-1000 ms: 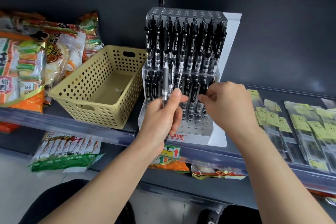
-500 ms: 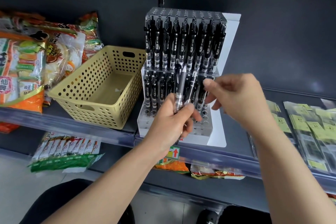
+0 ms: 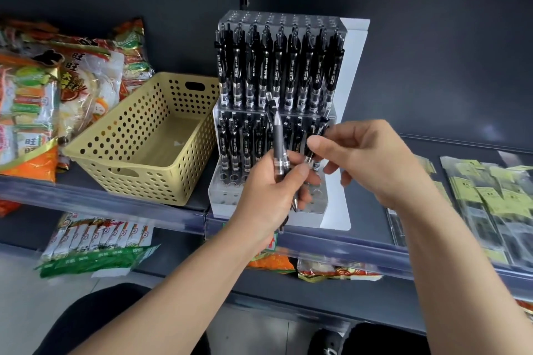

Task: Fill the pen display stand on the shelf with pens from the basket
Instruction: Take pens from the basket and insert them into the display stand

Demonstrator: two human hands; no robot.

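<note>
Pens [image 3: 279, 150] upright in left hand [image 3: 268, 196] (single pen [image 3: 319, 135] in right hand [image 3: 366, 164]), before stand [image 3: 227, 193].

The left hand [image 3: 269, 196] gripped a few pens [image 3: 279, 150] upright before the pen display stand [image 3: 356, 46]; the right hand [image 3: 375, 158] pinched one black pen [image 3: 319, 132] beside them. The yellow basket [image 3: 144, 181] stood just left.

basket [image 3: 144, 141] left of stand [image 3: 277, 66] (touching)

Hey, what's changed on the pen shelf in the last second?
The right hand let go at the stand, lifted, and now pinches a pen beside the bundle in the left hand, which moved right. The basket and stand stayed put.
</note>
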